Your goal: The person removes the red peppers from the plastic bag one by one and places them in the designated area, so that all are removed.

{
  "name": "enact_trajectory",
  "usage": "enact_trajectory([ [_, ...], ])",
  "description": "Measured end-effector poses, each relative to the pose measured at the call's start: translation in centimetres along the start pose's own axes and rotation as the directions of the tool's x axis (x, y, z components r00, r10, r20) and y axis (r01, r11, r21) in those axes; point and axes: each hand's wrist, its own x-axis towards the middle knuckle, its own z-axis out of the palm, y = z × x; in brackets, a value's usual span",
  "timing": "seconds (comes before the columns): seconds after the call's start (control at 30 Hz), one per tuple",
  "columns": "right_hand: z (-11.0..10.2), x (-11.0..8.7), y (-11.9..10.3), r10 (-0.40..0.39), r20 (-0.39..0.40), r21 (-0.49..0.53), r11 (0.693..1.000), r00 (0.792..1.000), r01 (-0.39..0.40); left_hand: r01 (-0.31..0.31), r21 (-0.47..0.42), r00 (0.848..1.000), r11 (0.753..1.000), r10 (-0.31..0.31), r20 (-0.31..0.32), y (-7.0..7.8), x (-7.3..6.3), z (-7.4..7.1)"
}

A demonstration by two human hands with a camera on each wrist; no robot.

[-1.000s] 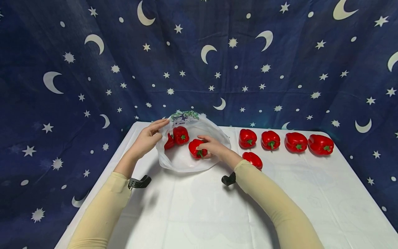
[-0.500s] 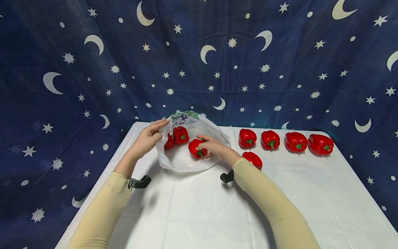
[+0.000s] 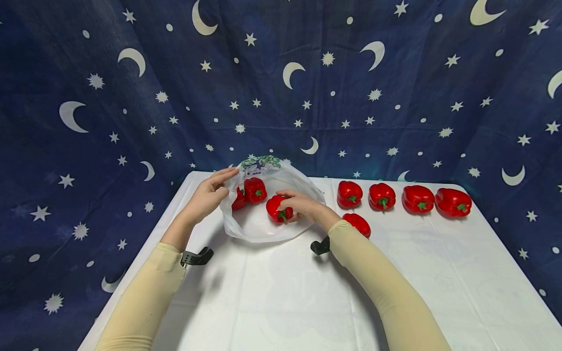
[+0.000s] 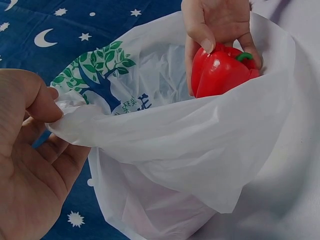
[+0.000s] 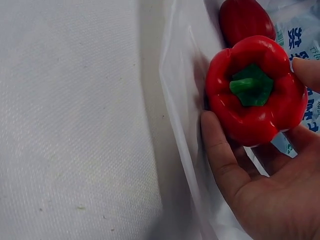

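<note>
While right grip overlaps pepper, bag part-hiding leftmost pepper

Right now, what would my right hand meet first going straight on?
Likely the nearer loose red bell pepper inside the white plastic bag, beyond the one your right hand grips; depth is unclear.
</note>
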Motion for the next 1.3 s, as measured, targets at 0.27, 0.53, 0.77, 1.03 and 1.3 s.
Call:
enact_trajectory([
  [0.27,0.1,-0.2,-0.2,-0.001,-0.013,-0.011,1.0,1.0,0.0,0.006,-0.009,1.0,1.0,-0.006,-0.002,0.0,-0.1,0.1],
  [0.53,0.1,-0.7,-0.3,-0.03,-0.014,-0.014,0.999,0.999,0.029,0.008,-0.026,1.0,1.0,-0.008,0.018,0.0,-0.1,0.1],
  [0.77,0.0,-1.3,-0.3,-0.046,-0.019,-0.05,0.998,0.999,0.045,0.011,-0.016,1.0,1.0,-0.01,0.015,0.0,0.0,0.2],
  [1.03,-0.1,-2.6,-0.4,-0.072,0.012,-0.063,0.995,0.997,0.073,0.018,-0.003,1.0,1.0,-0.018,0.021,0.0,-0.1,0.1],
  [1.3,-1.1,-5.0,-0.4,-0.078,0.025,-0.059,0.995,0.997,0.079,0.014,-0.017,0.999,1.0,-0.013,0.031,0.0,-0.2,0.2],
])
